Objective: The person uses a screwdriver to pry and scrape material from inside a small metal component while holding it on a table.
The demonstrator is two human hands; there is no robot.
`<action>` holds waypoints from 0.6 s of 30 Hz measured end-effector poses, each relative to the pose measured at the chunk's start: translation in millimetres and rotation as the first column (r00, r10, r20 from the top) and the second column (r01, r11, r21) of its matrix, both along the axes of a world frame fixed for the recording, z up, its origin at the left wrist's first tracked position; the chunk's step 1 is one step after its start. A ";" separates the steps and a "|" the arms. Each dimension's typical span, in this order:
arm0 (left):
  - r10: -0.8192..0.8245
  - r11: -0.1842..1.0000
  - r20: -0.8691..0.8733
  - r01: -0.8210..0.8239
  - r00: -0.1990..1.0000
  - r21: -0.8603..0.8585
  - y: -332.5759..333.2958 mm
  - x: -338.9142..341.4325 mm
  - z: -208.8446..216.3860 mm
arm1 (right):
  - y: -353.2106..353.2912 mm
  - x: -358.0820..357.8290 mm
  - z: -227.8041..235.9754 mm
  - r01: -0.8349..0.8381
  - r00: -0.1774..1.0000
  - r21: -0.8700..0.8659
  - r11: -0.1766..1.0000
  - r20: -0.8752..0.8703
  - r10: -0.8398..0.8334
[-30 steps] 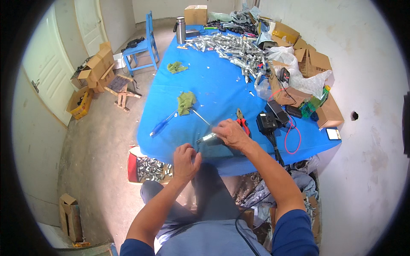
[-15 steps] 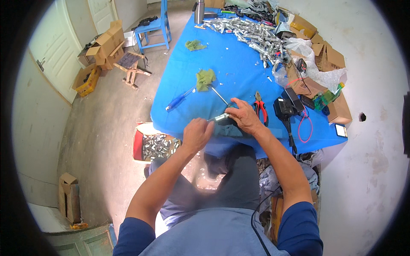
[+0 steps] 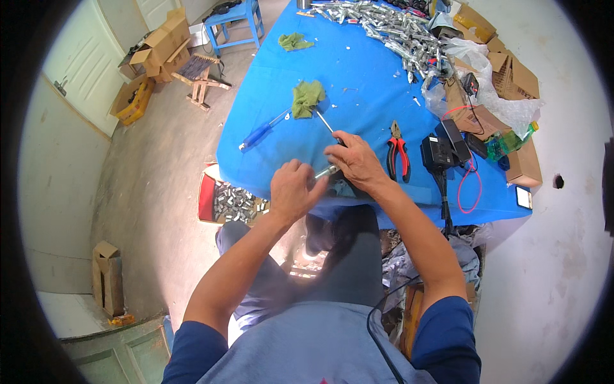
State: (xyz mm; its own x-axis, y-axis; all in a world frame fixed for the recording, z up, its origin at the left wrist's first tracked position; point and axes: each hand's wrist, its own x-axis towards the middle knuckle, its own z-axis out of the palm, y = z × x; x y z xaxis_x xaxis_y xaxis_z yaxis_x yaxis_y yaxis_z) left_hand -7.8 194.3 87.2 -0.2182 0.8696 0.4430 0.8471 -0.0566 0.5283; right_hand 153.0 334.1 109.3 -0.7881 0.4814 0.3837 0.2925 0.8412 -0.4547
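Between my two hands, at the table's near edge, is a small shiny metal cylinder. My left hand pinches its near-left end between thumb and fingers. My right hand is closed on the other end, mostly covering it. A screwdriver points away from beneath my right fingers, its tip beside a crumpled green cloth. Its handle is largely hidden, and I cannot tell whether my fingers touch it. Red-and-black pliers lie right of my right hand. Another screwdriver, with a blue handle, lies to the left.
A heap of metal parts covers the far side of the blue table. Black power adapters, a green bottle and cardboard line the right. A box of small metal pieces stands below the left edge.
My head view has shifted, so the table's far end sits higher in the picture. Both hands still have the metal cylinder, which is now more tilted, with less of it showing.
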 end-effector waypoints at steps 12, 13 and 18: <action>0.027 0.999 -0.100 -0.022 0.995 0.046 -4.1 7.1 -11.2 | -14.9 45.3 0.5 0.348 0.937 -0.125 0.929 0.069 -0.342; 0.029 0.999 -0.089 -0.025 0.996 0.046 -4.2 7.5 -11.5 | -17.9 47.6 0.6 0.345 0.938 -0.126 0.930 0.087 -0.336; 0.047 0.999 -0.060 -0.045 0.997 0.030 -7.4 12.8 -8.9 | -20.4 44.0 5.4 0.465 0.878 -0.111 0.878 0.184 -0.442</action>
